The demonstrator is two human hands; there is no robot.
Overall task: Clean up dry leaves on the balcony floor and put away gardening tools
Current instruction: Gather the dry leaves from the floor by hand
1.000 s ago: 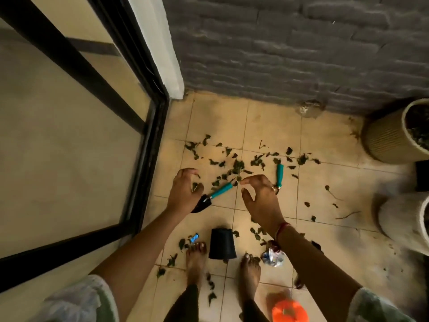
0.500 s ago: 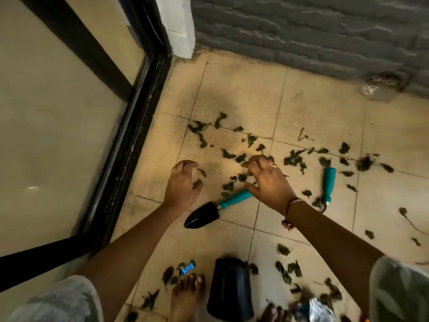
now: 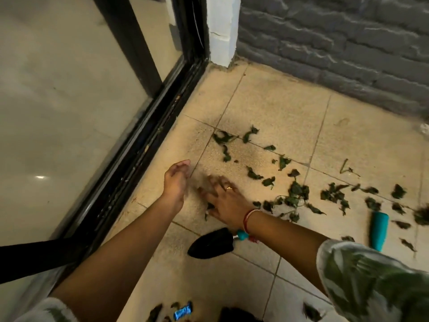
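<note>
Dry green leaves (image 3: 297, 194) lie scattered over the beige floor tiles (image 3: 274, 108), mostly right of my hands. My right hand (image 3: 222, 198) lies palm down on the floor with fingers spread and blurred, and a few leaves sit under its thumb side. Just left of it, my left hand (image 3: 176, 182) stands on edge, fingers loosely together, holding nothing. A black trowel (image 3: 212, 242) lies below my right wrist, which covers most of its teal handle. A second tool's teal handle (image 3: 378, 230) lies at the right among the leaves.
A black-framed glass door (image 3: 130, 173) runs along the left. A grey brick wall (image 3: 336, 47) and a white pillar (image 3: 222, 29) close the back. A blue wrapper (image 3: 183, 313) and a black pot's edge (image 3: 234, 316) sit at the bottom.
My right hand has swept left across the tile toward my left hand and flattened. My left hand has turned on its edge. The view has moved closer and to the left.
</note>
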